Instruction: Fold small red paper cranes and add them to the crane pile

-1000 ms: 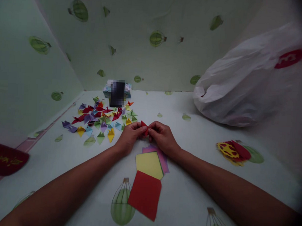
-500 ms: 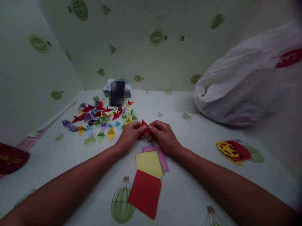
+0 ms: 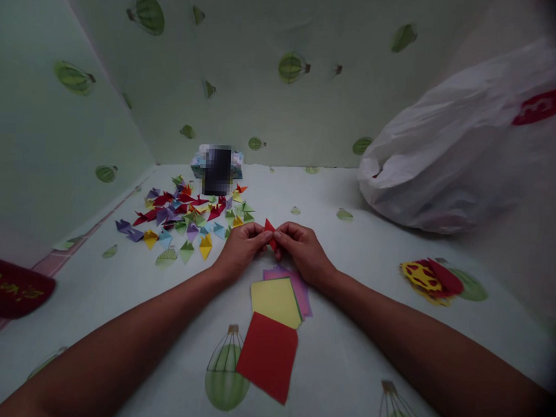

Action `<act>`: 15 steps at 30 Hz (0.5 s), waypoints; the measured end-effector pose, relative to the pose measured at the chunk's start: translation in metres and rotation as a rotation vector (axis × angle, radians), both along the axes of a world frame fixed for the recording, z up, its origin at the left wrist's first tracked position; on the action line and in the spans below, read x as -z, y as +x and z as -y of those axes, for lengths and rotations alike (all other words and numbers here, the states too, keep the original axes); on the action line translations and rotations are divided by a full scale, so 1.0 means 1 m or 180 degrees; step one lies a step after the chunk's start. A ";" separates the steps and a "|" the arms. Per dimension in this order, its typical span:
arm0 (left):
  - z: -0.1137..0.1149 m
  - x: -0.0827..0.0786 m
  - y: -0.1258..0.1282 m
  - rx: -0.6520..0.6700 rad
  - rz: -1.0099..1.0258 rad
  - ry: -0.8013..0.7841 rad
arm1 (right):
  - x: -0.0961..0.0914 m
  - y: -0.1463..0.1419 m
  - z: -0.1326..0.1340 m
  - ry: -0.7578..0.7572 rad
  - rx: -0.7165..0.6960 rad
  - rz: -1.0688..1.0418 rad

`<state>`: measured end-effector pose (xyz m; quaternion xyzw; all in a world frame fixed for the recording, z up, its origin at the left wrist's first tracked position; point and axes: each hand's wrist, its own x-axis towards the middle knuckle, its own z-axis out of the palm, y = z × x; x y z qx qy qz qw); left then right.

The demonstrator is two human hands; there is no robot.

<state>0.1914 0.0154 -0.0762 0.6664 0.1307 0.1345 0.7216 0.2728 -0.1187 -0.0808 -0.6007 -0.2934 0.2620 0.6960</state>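
Note:
A small folded piece of red paper (image 3: 270,228) is pinched between my two hands, its pointed tip sticking up above the fingers. My left hand (image 3: 246,247) closes on its left side with thumb and forefinger. From the other side my right hand (image 3: 300,249) grips it the same way, the fingertips nearly meeting. The lower part of the fold is hidden by the fingers. Just below the hands lie sheets of paper: purple (image 3: 302,289), yellow (image 3: 275,297) and, overlapping nearest me, red (image 3: 269,357).
Many folded paper cranes (image 3: 191,232) in several colours lie left of my hands. Behind them stands a patterned box (image 3: 236,163) with a blurred dark object before it. A white plastic bag (image 3: 427,160), red-and-yellow cutouts (image 3: 425,277) and a dark red object (image 3: 16,288) sit around.
The view has shifted very slightly. Both hands keep their pinch on the red folded paper, with hardly any movement.

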 end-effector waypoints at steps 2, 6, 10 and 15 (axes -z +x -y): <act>0.001 0.000 0.000 0.0016 0.0021 0.0006 | 0.000 -0.001 0.000 -0.0005 0.0111 0.0061; 0.002 -0.002 -0.001 -0.0051 0.0050 0.0057 | -0.001 -0.002 0.000 -0.0092 0.0302 0.0351; 0.002 -0.002 -0.001 -0.0201 0.0055 0.0148 | 0.001 -0.001 0.000 -0.0027 0.0348 0.0510; 0.002 0.001 0.001 -0.0210 0.0144 0.0132 | 0.004 0.000 -0.002 -0.0013 0.0425 0.0444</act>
